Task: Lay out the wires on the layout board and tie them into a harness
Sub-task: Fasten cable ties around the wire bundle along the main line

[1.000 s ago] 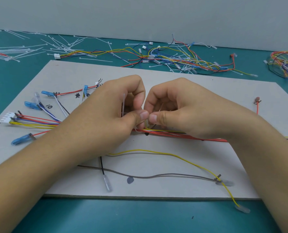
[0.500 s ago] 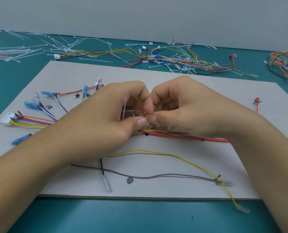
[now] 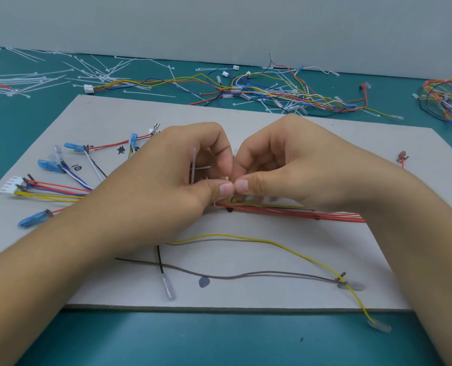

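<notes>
A flat teal-green table top (image 3: 193,339) runs back to a plain pale grey wall (image 3: 219,22). On it lies the rectangular grey cardboard layout board (image 3: 246,291), its near edge parallel to the table's front.

Over the middle of the board, the left hand (image 3: 166,186) and right hand (image 3: 293,170) meet with thumb tips touching. Both have their fingers curled in tightly. The left hand pinches a thin white plastic cable tie (image 3: 194,165), whose tail stands upright inside its curled fingers. The right hand's thumb and forefinger pinch the same tie just above the bundle of red, yellow and black wires (image 3: 299,213). This bundle lies on the board under the hands and runs off to the right.

At the board's left edge, a white multi-pin plastic connector (image 3: 11,184) rests with red, blue and yellow leads. Near it are several translucent blue sleeved terminals (image 3: 48,166). Nearer the front, a loose thin yellow wire (image 3: 272,242) and a thin brown wire (image 3: 246,275) cross the board. The yellow one ends just off the board's front edge on the table.

Behind the board, loose white cable ties (image 3: 34,77) are scattered at the back left. A long tangle of coloured wires (image 3: 285,93) is strewn along the back of the table, and a coiled heap of coloured wires (image 3: 446,99) sits at the far right.
</notes>
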Demonstrator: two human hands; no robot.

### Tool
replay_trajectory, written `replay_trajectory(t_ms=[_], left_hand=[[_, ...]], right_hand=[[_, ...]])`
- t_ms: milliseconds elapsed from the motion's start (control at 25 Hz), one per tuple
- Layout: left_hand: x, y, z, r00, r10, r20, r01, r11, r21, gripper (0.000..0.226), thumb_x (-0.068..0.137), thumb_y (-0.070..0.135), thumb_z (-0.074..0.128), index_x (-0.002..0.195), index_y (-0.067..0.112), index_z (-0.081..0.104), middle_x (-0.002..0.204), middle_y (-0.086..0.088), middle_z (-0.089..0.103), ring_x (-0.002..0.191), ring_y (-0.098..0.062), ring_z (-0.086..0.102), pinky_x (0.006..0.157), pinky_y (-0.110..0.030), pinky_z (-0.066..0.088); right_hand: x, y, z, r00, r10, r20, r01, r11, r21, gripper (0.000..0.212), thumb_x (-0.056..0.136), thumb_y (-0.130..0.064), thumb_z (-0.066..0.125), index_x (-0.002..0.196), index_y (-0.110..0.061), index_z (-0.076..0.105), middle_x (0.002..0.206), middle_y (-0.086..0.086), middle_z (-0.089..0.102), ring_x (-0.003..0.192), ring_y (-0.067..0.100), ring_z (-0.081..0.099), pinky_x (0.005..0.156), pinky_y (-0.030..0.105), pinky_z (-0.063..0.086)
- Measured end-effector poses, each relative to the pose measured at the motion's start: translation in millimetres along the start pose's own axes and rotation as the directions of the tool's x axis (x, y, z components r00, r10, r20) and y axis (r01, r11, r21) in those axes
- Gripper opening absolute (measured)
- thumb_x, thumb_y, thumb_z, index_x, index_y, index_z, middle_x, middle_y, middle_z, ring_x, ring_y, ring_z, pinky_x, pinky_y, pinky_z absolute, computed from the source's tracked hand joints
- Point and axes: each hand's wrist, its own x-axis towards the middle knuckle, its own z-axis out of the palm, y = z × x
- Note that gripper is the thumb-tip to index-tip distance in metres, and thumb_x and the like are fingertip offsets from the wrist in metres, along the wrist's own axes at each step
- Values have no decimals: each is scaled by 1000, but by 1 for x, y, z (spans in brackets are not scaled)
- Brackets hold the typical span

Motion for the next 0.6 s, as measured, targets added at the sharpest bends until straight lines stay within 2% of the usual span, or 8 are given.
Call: replay_trajectory(t_ms=[80, 160, 240, 360, 440, 600], left_hand=[[0, 1, 0, 1000, -16, -21, 15, 1000, -9, 23, 87, 17, 80, 84, 26, 59, 75, 3, 73, 66, -22, 65, 65, -38, 51], [0, 1, 0, 999, -15, -31, 15, 1000, 3, 20, 86, 24, 80, 84, 26, 60, 75, 5, 72, 64, -25, 64, 61, -40, 51], [1, 0, -1, 998, -25, -53, 27, 999, 32, 18, 84, 29, 80, 85, 27, 63, 74, 11, 71, 59, -17, 61, 56, -33, 50], [1, -2, -2, 996, -70, -63, 74, 996, 58, 11, 83, 33, 79, 83, 28, 69, 72, 18, 70, 55, -4, 59, 52, -13, 42], [1, -3, -2, 996, -76, -40, 78, 995, 66, 6, 85, 33, 76, 82, 28, 73, 70, 18, 72, 55, -1, 59, 53, -11, 43], [2, -6, -4, 997, -71, 9, 71, 996, 47, 11, 87, 36, 77, 79, 28, 75, 70, 14, 74, 55, -2, 61, 51, -14, 44]], right_hand=[[0, -1, -1, 1000, 13, -20, -13, 1000, -6, 7, 82, -19, 73, 84, -14, 78, 77, 2, 78, 69, 15, 72, 70, 39, 58], [0, -3, 0, 999, 14, -44, -15, 1000, -23, 4, 82, -18, 75, 83, -15, 78, 77, 1, 79, 72, 20, 76, 75, 44, 61], [1, -3, 0, 998, 33, -61, -36, 998, -45, 5, 87, -16, 78, 82, -16, 77, 76, 1, 79, 73, 24, 76, 74, 45, 61], [2, -3, 1, 995, 67, -79, -72, 996, -55, 9, 89, -18, 78, 81, -16, 76, 74, 2, 78, 68, 21, 73, 67, 37, 57], [2, -4, 2, 994, 74, -82, -78, 996, -46, 8, 89, -17, 77, 81, -16, 75, 76, 3, 78, 70, 23, 74, 68, 39, 58], [0, -8, 4, 996, 59, -68, -61, 998, -24, 7, 80, -21, 70, 81, -15, 75, 79, 5, 78, 79, 34, 74, 79, 57, 59]])
